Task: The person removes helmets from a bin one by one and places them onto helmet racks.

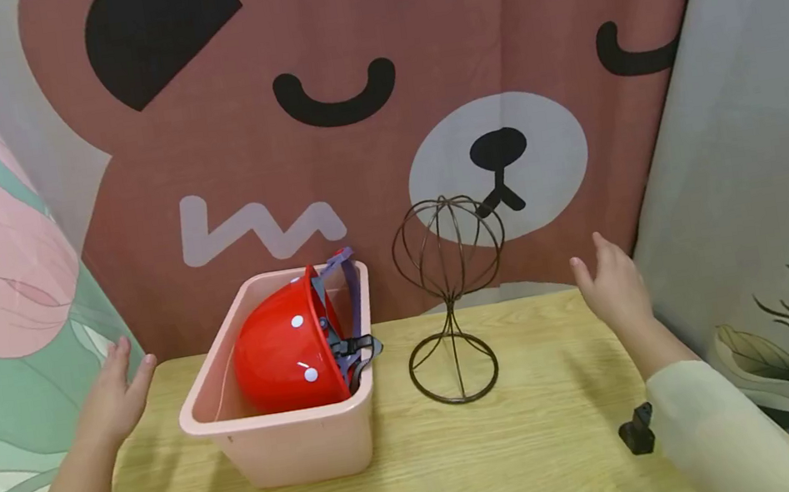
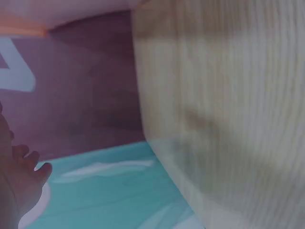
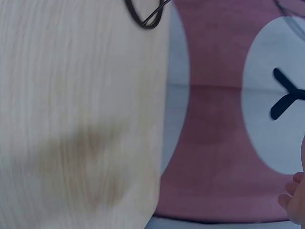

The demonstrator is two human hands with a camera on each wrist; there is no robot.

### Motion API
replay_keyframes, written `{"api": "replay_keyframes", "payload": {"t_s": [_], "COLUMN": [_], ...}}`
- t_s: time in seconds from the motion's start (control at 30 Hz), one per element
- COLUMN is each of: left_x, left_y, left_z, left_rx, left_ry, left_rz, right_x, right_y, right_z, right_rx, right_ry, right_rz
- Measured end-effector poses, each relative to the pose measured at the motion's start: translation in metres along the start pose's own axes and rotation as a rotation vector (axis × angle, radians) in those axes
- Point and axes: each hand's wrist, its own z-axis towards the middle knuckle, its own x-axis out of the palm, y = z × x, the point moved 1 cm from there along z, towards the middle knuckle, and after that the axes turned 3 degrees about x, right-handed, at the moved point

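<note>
A red helmet [image 1: 280, 350] with white dots, dark straps and a buckle lies on its side in a pink plastic bin [image 1: 302, 448]. To the right of the bin stands a dark wire stand [image 1: 451, 305] with a round cage top and a ring base. My left hand [image 1: 110, 397] is held in the air left of the bin, fingers extended, touching nothing. Over the table's right side my right hand [image 1: 614, 286] is raised too, its fingers straight and apart from the stand. Only parts of the left hand [image 2: 26, 179] and right hand [image 3: 295, 198] show in the wrist views.
The bin and stand rest on a light wood table [image 1: 543, 444]. Behind it hangs a curtain [image 1: 352, 159] with a bear print; printed cloths hang at both sides. Small black mounts [image 1: 637, 430] sit by each wrist.
</note>
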Motion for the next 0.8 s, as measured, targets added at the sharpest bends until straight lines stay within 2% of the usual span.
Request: {"api": "replay_keyframes", "payload": {"t_s": [0.07, 0.23, 0.37, 0.6, 0.7, 0.8], "left_x": [-0.001, 0.003, 0.009, 0.017, 0.022, 0.029], "left_y": [-0.009, -0.028, -0.043, -0.062, -0.066, -0.068], "left_z": [0.000, -0.003, -0.009, -0.017, -0.021, -0.026], "left_rx": [-0.014, -0.055, -0.050, 0.026, 0.064, 0.077], "left_ry": [0.014, 0.104, 0.144, 0.204, 0.218, 0.222], "left_rz": [-0.054, -0.234, -0.346, -0.462, -0.544, -0.633], "right_x": [-0.003, -0.011, -0.016, -0.027, -0.029, -0.030], "right_y": [0.006, 0.024, 0.038, 0.072, 0.087, 0.102], "right_z": [0.000, -0.005, -0.009, -0.018, -0.024, -0.029], "right_rx": [0.000, 0.029, 0.033, -0.049, -0.103, -0.152], "right_ry": [-0.028, -0.037, -0.047, -0.093, -0.102, -0.103], "right_rz": [0.062, 0.189, 0.265, 0.355, 0.377, 0.397]}}
